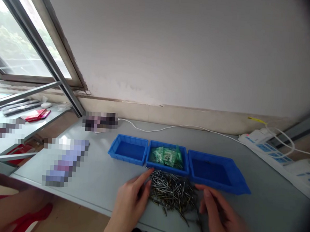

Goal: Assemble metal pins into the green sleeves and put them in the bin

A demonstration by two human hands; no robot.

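Note:
A heap of long metal screws or nails lies on the grey table, just in front of three blue trays. My left hand is at the heap's left edge, fingers apart, index fingertip near the middle tray. On the right side of the heap is my right hand, slightly blurred, its index finger and thumb apart beside the metal pieces. Green-and-clear packets fill the middle tray. The left tray and the right tray show bare blue bottoms.
White power strips run along the right side, with a white cable along the wall. Two pixelated items lie at the left. A metal frame and another table with a red box stand farther left, near a person's bare limb.

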